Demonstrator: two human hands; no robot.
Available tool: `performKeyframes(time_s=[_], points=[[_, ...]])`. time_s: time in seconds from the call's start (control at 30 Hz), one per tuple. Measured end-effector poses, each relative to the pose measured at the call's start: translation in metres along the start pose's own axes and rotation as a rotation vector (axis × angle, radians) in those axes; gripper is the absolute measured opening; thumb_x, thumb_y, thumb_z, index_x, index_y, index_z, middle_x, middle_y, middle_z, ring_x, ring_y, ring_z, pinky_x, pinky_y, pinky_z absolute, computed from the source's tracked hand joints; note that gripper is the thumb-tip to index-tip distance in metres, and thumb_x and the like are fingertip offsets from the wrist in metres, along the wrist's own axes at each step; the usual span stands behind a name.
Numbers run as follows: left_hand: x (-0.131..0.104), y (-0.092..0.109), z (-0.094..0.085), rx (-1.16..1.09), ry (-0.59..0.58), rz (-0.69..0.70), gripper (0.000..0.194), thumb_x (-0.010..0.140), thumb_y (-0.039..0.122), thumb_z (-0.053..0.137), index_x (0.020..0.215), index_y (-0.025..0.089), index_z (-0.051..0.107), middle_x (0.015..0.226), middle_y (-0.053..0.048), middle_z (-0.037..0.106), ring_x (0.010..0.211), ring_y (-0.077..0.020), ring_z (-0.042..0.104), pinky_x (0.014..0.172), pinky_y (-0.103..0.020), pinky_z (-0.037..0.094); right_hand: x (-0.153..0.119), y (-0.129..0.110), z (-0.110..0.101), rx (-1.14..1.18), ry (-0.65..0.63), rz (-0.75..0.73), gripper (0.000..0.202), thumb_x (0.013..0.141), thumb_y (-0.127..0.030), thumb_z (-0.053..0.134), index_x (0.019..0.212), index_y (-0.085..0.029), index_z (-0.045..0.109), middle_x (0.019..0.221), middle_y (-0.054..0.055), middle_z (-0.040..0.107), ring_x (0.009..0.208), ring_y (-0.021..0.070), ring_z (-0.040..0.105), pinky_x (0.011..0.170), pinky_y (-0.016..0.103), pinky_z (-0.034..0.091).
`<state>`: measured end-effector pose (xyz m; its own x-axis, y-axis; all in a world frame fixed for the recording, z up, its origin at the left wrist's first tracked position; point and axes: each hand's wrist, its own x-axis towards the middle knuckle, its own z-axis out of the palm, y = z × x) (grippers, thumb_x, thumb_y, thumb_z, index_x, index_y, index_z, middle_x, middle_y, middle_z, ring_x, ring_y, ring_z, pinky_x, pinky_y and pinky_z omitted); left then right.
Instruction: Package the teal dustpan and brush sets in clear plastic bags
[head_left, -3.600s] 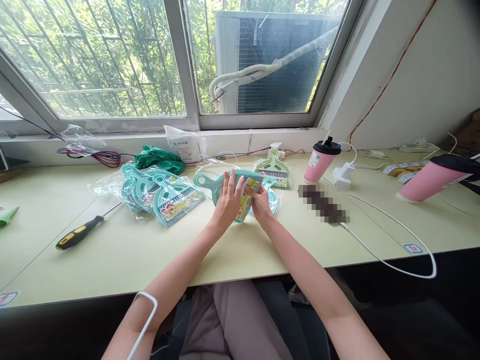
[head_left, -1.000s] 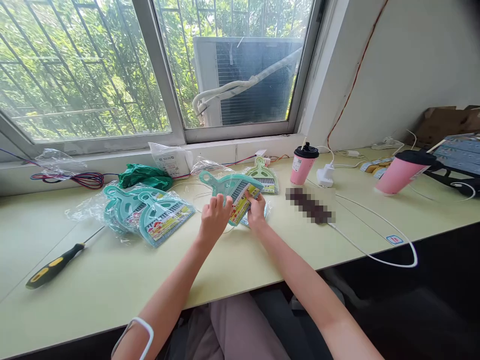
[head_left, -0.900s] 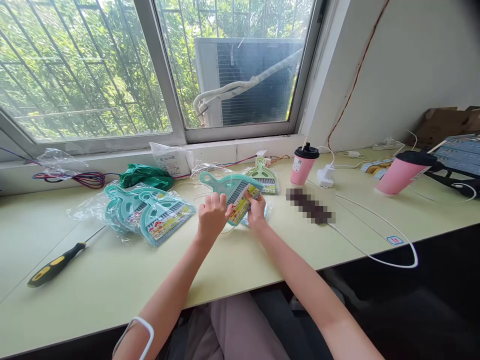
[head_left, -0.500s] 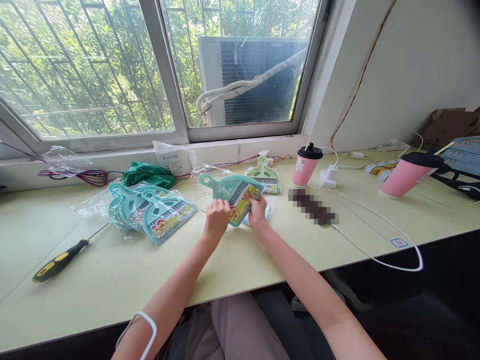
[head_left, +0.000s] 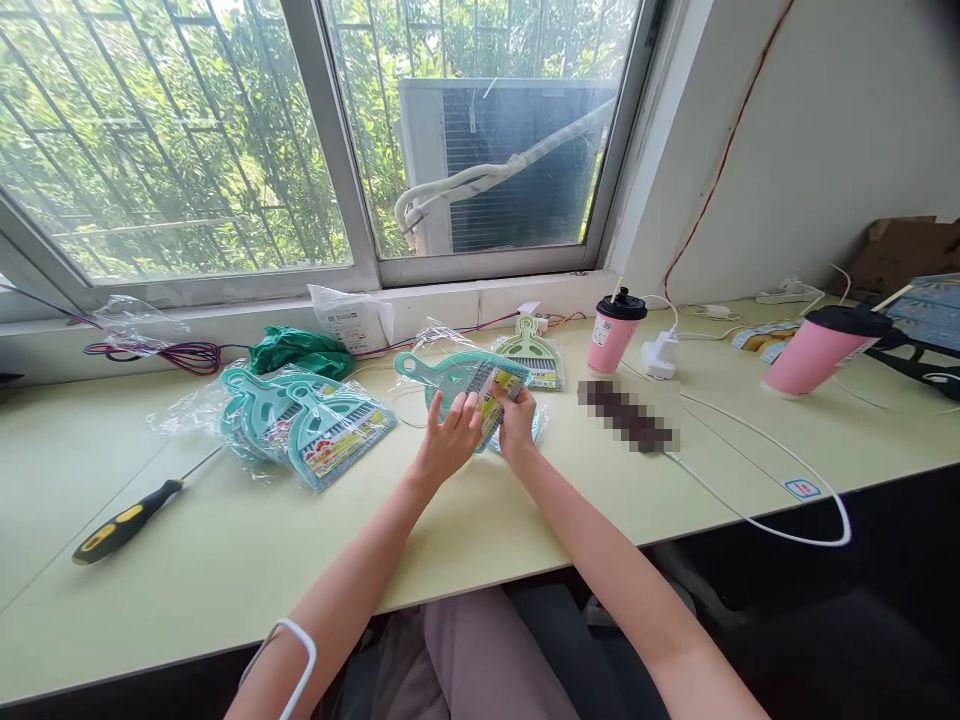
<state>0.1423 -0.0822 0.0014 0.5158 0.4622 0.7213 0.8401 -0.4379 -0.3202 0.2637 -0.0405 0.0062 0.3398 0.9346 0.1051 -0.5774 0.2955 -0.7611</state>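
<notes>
A mint-green dustpan and brush set point(head_left: 450, 372) with a yellow printed card is raised above the table, its handle pointing left. My right hand point(head_left: 516, 425) grips its right side, thumb on the card and the other fingers mostly hidden behind. My left hand point(head_left: 450, 440) is closed over the lower middle of the set, one finger lifted apart and its thumb hidden. Clear wrapping shows behind the handle. Left of my hands lie several bagged mint-green dustpan sets point(head_left: 341, 435), overlapping. Behind the held set, a light-green dustpan set point(head_left: 531, 352) lies on the table.
A screwdriver point(head_left: 124, 522) lies at left. Crumpled green plastic point(head_left: 300, 352) and a clear bag point(head_left: 351, 318) are by the window sill. Two pink cups point(head_left: 615, 335), a white charger point(head_left: 660, 355) and a looping white cable point(head_left: 844, 520) occupy the right. A blurred-out item point(head_left: 626, 415) lies nearer.
My left hand has shifted right from the set's lower edge onto its card, with its fingers extended more. Clear wrapping now stands up higher behind the set. My right hand keeps its hold.
</notes>
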Motion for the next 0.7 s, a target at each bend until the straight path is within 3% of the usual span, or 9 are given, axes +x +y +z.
performKeyframes(time_s=[0.2, 0.57, 0.63, 0.7], points=[[-0.008, -0.002, 0.011, 0.105, 0.053, 0.082, 0.02, 0.092, 0.016, 0.046, 0.099, 0.022, 0.063, 0.124, -0.008, 0.065, 0.116, -0.0214, 0.06, 0.108, -0.048, 0.039, 0.001, -0.002, -0.001, 0.069, 0.0, 0.045, 0.031, 0.057, -0.031, 0.081, 0.081, -0.021, 0.063, 0.081, -0.002, 0.07, 0.071, 0.0144, 0.062, 0.065, 0.027, 0.051], [-0.007, 0.004, 0.014, -0.058, -0.107, -0.024, 0.02, 0.09, 0.017, 0.05, 0.104, 0.024, 0.062, 0.118, -0.007, 0.066, 0.11, -0.0193, 0.061, 0.109, -0.044, 0.04, 0.01, -0.007, -0.008, 0.168, 0.107, 0.066, 0.033, 0.057, -0.029, 0.08, 0.082, -0.021, 0.062, 0.08, -0.002, 0.069, 0.077, 0.0155, 0.063, 0.071, 0.029, 0.05], [-0.009, 0.006, 0.015, -0.104, -0.055, -0.097, 0.016, 0.091, 0.024, 0.051, 0.104, 0.025, 0.06, 0.114, -0.008, 0.066, 0.109, -0.0206, 0.061, 0.11, -0.048, 0.037, 0.01, -0.009, -0.008, 0.169, 0.112, 0.066, 0.032, 0.059, -0.03, 0.079, 0.084, -0.021, 0.062, 0.082, -0.002, 0.069, 0.078, 0.0156, 0.063, 0.07, 0.029, 0.05], [-0.01, 0.006, 0.014, -0.171, 0.084, -0.269, 0.022, 0.09, 0.036, 0.054, 0.109, 0.023, 0.056, 0.119, -0.012, 0.062, 0.115, -0.0244, 0.057, 0.112, -0.053, 0.033, 0.01, -0.01, -0.009, 0.176, 0.122, 0.072, 0.031, 0.061, -0.03, 0.078, 0.086, -0.021, 0.063, 0.084, -0.001, 0.07, 0.081, 0.0164, 0.064, 0.071, 0.029, 0.051]])
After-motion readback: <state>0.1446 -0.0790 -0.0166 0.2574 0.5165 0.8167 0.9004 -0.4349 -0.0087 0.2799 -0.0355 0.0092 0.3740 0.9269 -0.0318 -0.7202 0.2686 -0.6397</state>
